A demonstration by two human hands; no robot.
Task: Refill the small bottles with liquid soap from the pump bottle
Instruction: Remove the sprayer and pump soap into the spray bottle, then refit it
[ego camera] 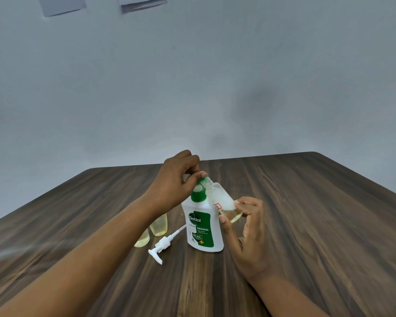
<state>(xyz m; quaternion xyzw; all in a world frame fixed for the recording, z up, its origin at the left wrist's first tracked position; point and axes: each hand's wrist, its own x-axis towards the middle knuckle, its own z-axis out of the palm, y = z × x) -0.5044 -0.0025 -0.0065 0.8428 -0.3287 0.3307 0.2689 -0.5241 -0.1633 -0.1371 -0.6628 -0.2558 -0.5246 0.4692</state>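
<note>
**Inspector:** Head view, one frame. Where did the pump bottle (202, 227) stand?

**Assistant:** Upright on the wooden surface (306, 213), near its middle, label toward the camera. Its pump head (162, 244) was off and lay on the surface just to its left.

**Inspector:** The hands?

**Assistant:** The right hand (247, 227) held the base of a tilted small bottle (222, 200) between thumb and fingertips. The left hand (178, 179) was curled above the pump bottle's green collar, its thumb and fingers pinching the neck end of the same small bottle.

**Inspector:** How did that bottle lie?

**Assistant:** It leaned with its mouth up and left, against the green collar, and its base down and right. Pale yellow liquid sat in the base with white foam above it. A red-edged sticker showed on its side.

**Inspector:** Other items?

**Assistant:** Two more small bottles, one nearer (142, 240) and one farther (159, 226), held yellowish liquid left of the pump bottle. The left forearm partly hid them. A grey wall (192, 76) stood behind.
</note>
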